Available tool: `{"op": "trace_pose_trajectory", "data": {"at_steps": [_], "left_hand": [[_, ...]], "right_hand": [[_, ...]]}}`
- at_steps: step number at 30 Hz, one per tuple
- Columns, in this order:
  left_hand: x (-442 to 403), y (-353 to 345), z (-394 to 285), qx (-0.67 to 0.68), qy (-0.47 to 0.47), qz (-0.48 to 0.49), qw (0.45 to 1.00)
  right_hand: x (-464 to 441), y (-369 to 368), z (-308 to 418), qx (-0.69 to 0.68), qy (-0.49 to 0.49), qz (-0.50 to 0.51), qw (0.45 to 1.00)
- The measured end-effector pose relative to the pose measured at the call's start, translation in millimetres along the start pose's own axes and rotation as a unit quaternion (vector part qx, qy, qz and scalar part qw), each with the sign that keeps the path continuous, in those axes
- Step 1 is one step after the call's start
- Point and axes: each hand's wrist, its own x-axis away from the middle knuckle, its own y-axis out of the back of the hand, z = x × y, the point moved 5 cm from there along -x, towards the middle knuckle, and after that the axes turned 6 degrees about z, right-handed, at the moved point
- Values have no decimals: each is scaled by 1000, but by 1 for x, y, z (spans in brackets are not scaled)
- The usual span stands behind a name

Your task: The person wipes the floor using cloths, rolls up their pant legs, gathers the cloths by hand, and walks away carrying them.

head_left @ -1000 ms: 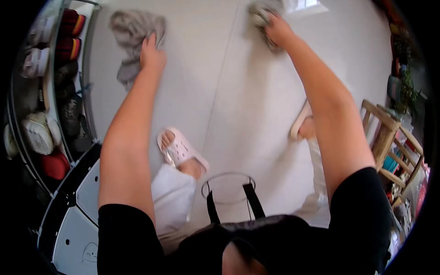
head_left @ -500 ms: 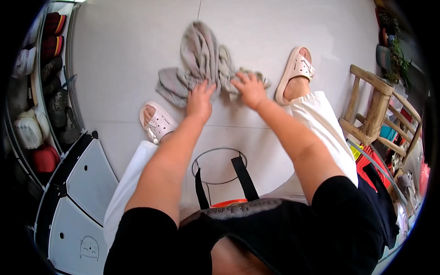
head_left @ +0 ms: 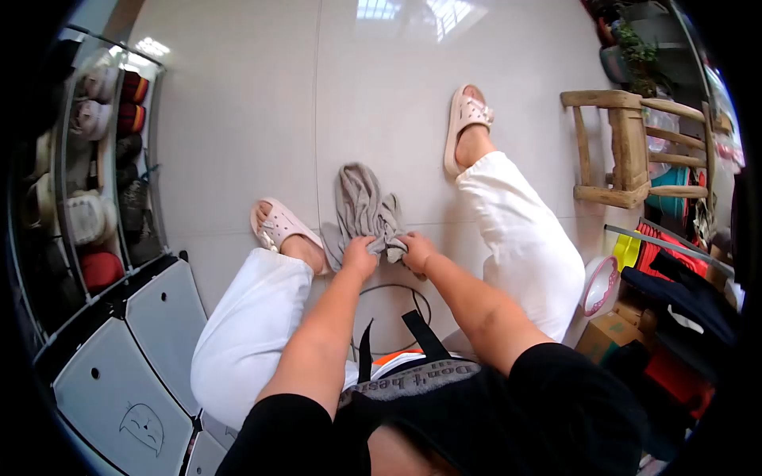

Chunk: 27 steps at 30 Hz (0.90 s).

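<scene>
One soft grey crumpled cloth [head_left: 359, 194] is on the shiny pale tile floor [head_left: 397, 103], bunched up in long folds. L hand [head_left: 360, 255] is at its near L side: grip is pinching the cloth, all curled in. R hand [head_left: 416, 252] is at its near R side, grip pinching cloth too. The hands are near each other, w/ a bit of cloth b/w them. Can't tell if that near edge is up off the floor.

L pale pink rubber slipper w/ holes [head_left: 278, 224] is just beside the cloth. Matching R slipper [head_left: 479, 116] is farther fwd, well apart from it. Thin dark wire ring [head_left: 389, 285] is just on the person's side of the hands, nr 2 flat black straps [head_left: 426, 333]. Way over on the R is a brown wooden chair [head_left: 627, 147]. On the L are rows of shoes [head_left: 90, 218] & some white plastic box doors [head_left: 111, 381], 1 w/ a smiley cat face [head_left: 143, 428] drawn on it.
</scene>
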Motion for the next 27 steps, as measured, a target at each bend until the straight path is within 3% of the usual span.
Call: {"op": "trace_pose_trajectory", "data": {"at_steps": [1,3,5,7,11,12,14,16,17,19,21,22,24,27], "left_hand": [[2,3,-3,-8,-16,-16,1000],[4,15,-4,112,52,-53,991],[20,40,-32,150,58,-88,983],[46,61,-59,317,95,-125,935],[50,71,-63,407,11,-186,894],[54,75,-71,415,-7,-184,891],[50,76,-72,491,-23,-189,850],[56,84,-83,504,-23,-238,830],[61,89,-90,514,-38,-236,824],[64,99,-94,525,-61,-242,814],[65,109,-89,517,-56,-249,817],[67,112,-89,518,-40,-261,813],[66,104,-77,514,-11,-273,813],[48,99,-56,491,12,-312,813]], "right_hand": [[1,3,1,1,12,-21,1000],[-2,15,4,-87,33,-23,995],[15,47,29,-87,77,-89,989],[36,74,51,-189,105,-100,971],[53,90,56,-266,175,-190,929],[61,96,54,-232,126,-219,939],[83,100,49,-287,46,-206,934],[84,104,35,-353,83,-202,910],[95,113,32,-345,36,-223,911],[88,131,12,-376,47,-238,894],[110,149,12,-551,127,-234,791],[101,156,-7,-573,120,-282,760],[117,167,-25,-579,145,-297,745],[128,161,-68,-622,86,-325,707]]}}
